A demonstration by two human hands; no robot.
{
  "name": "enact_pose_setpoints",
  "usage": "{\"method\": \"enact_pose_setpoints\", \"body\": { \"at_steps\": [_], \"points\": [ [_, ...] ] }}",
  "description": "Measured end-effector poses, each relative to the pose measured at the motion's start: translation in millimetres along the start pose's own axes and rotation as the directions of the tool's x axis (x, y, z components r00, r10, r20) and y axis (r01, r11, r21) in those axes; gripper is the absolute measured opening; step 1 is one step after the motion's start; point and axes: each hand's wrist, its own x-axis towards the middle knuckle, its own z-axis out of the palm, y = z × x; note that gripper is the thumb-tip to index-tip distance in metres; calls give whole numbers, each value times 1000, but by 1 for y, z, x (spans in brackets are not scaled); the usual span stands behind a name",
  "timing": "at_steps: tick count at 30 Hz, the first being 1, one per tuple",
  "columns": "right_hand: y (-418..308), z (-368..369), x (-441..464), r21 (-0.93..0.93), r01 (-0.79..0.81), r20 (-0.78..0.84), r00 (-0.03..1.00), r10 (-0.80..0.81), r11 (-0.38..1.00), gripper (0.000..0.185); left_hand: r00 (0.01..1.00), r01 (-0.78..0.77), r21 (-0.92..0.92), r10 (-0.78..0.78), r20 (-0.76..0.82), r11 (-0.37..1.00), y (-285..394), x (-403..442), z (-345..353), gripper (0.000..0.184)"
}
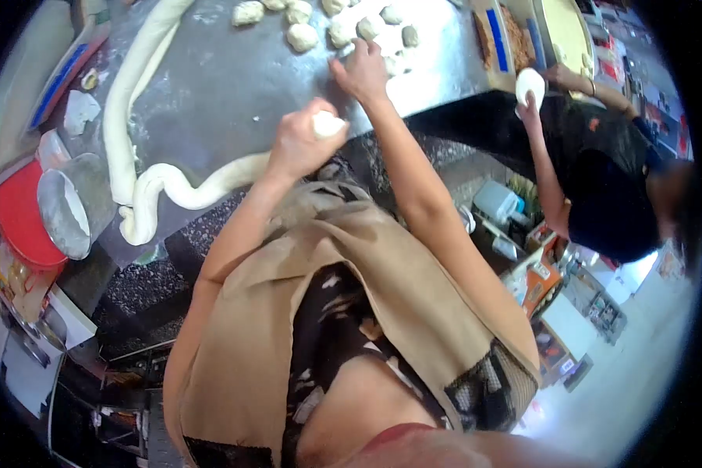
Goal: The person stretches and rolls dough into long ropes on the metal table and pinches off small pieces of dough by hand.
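Note:
A long rope of dough (pixel 187 189) winds along the left side of the metal table (pixel 203 93) and runs up to my left hand (pixel 308 140). That hand is wrapped round the rope's end, which bulges out white above my fingers. My right hand (pixel 363 72) reaches over the table with its fingers apart, right beside several small dough pieces (pixel 302 37) near the far edge. Nothing shows in its grasp. More lumps of dough (pixel 369 28) lie just past its fingertips.
A co-worker (pixel 612 203) at the right holds a white dough piece (pixel 530 87) near a tray of brown filling (pixel 515 39). At the left stand a metal bowl (pixel 64 214) and a red container (pixel 23 210). A white scrap (pixel 80 111) lies on the table.

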Motion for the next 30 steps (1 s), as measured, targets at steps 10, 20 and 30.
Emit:
{"method": "enact_pose_setpoints", "body": {
  "at_steps": [10,20,30],
  "points": [
    [-72,-94,-65,752,-496,570,820,-51,433,37,998,-69,-76,70,8,995,-16,-1,-29,43],
    [-105,-86,-70,381,325,-28,940,-340,866,16,990,-21,131,39,-133,991,-34,-11,-16,20],
    [-55,-49,-34,50,105,338,934,-116,993,65,977,31,-190,-70,-201,981,-48,-26,-40,14]
  ]
}}
